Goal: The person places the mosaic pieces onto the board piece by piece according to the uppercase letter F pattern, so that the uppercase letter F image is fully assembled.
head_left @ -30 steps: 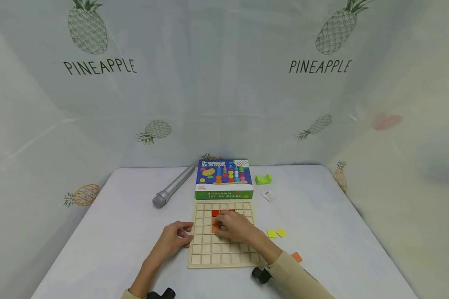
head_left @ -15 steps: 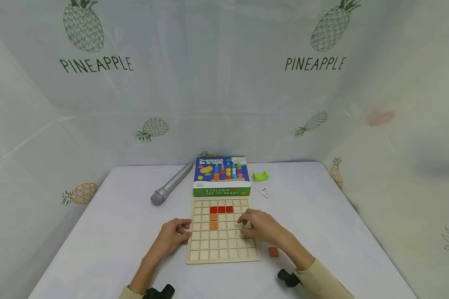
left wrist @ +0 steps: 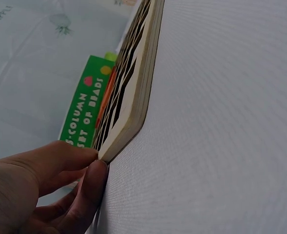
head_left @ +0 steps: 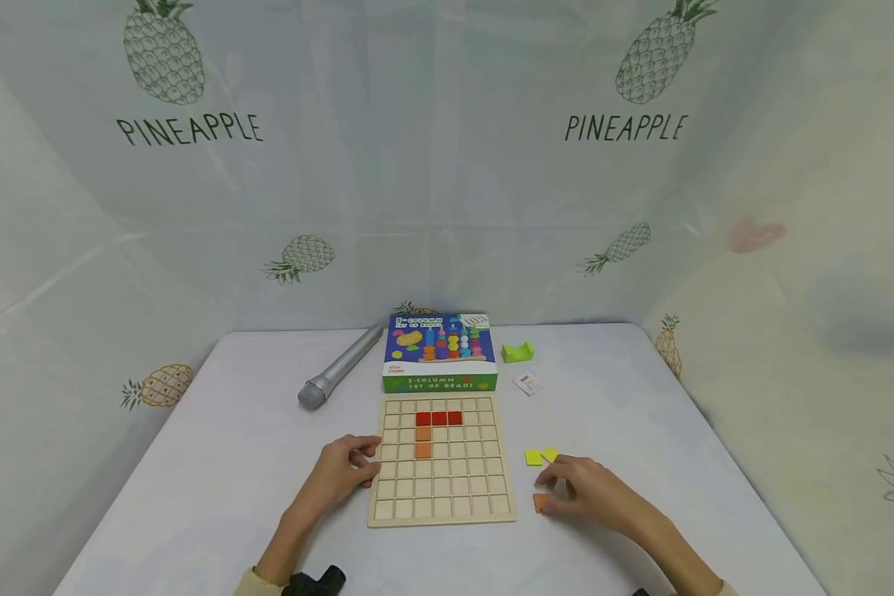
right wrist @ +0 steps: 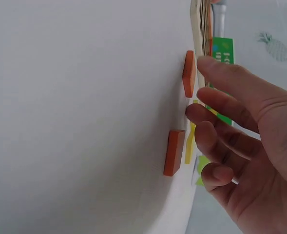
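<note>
A wooden grid board (head_left: 449, 487) lies on the white table. In it, red tiles (head_left: 439, 419) form a short row, with orange tiles (head_left: 423, 449) below the left one. My left hand (head_left: 340, 463) pinches the board's left edge between thumb and finger; the left wrist view shows the grip (left wrist: 60, 180) at its border. Right of the board, my right hand (head_left: 594, 495) hovers with loosely bent fingers over a loose orange tile (head_left: 540, 502), holding nothing. The right wrist view shows the thumb close to that tile (right wrist: 188, 74) and a second orange tile (right wrist: 174, 153), which the hand hides from the head view.
Two yellow tiles (head_left: 534, 458) lie just beyond the right hand. Behind the board stands a bead-set box (head_left: 439, 382), with a silver microphone (head_left: 346, 364) to its left. A green curved piece (head_left: 517, 353) and a small card (head_left: 527, 383) lie to its right.
My right hand has left the orange tiles in the grid and moved right, off the board, down to the loose tile. The left hand stays at the board's edge.
</note>
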### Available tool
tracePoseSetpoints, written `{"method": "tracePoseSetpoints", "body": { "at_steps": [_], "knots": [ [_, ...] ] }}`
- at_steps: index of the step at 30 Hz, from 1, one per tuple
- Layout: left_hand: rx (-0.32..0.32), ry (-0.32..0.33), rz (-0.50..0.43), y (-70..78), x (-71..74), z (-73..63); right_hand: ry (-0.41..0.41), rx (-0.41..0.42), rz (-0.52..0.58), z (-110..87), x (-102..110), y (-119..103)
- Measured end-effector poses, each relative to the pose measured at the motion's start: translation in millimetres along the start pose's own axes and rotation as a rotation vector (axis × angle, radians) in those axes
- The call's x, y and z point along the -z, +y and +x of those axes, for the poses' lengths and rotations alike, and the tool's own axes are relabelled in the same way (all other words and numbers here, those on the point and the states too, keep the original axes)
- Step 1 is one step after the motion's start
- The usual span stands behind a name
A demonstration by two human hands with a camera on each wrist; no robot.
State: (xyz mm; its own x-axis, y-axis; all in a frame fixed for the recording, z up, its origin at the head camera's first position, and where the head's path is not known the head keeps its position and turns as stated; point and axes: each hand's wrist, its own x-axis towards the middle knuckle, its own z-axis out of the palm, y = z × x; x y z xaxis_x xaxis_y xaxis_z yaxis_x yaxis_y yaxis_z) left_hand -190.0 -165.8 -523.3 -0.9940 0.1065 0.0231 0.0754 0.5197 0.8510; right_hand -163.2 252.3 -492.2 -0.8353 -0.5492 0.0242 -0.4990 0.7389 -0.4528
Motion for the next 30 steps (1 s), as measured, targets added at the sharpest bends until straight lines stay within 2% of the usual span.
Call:
{"method": "tracePoseSetpoints", "body": {
  "at_steps": [6, 13, 21, 30],
  "knots": [
    [-0.007, -0.003, 0.020, -0.3, 2.0, -0.5, -0.020, 0.005, 0.016, -3.2, -0.2, -1.2],
    [-0.056, -0.023, 0.047, -1.7, 1.1, -2.4, -0.029, 0.008, 0.000, -2.8, -3.6, -2.2],
    [-0.044, -0.004, 0.079, 2.0, 1.0, -5.2, -0.011, 0.033, -0.029, -1.4, -6.4, -4.9],
    [-0.043, -0.007, 0.072, 2.0, 0.4, -2.8, 0.030, 0.055, -0.094, 0.5, -6.6, -6.0]
  ]
}}
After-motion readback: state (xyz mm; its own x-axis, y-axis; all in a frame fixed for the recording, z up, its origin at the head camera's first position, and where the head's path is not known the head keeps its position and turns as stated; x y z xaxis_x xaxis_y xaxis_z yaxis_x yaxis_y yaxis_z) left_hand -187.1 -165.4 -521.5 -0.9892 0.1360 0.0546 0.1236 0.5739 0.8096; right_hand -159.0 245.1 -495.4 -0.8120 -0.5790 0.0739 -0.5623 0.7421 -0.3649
